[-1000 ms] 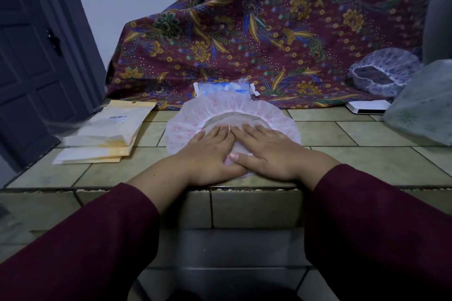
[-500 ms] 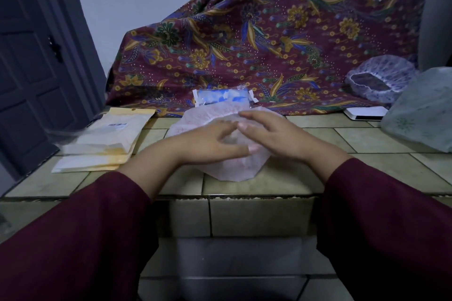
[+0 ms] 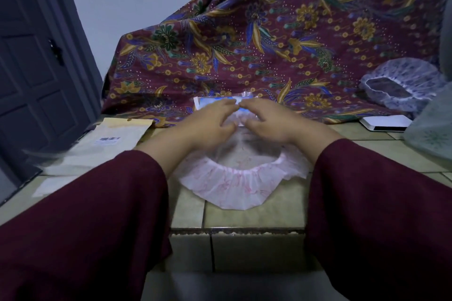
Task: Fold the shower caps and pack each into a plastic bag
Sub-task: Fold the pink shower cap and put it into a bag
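Note:
A pink shower cap (image 3: 241,184) lies on the tiled counter (image 3: 254,215), its frilly elastic edge turned toward me. My left hand (image 3: 210,123) and my right hand (image 3: 270,121) meet at the cap's far side, fingertips close together and pinching its thin material. Just behind my fingers lies a blue packed bag (image 3: 211,102), partly hidden by my hands. A second shower cap (image 3: 401,85), white with blue print, rests at the far right against the cloth.
A stack of flat cream plastic bags (image 3: 107,146) lies at the left of the counter. A patterned maroon cloth (image 3: 269,39) drapes the back. A white flat device (image 3: 385,123) and a pale green bag (image 3: 433,132) sit at the right. A dark door (image 3: 31,68) stands left.
Both hands left the flat cap's near part, lifted its material and moved away from me to its far side. The frilly edge now faces me.

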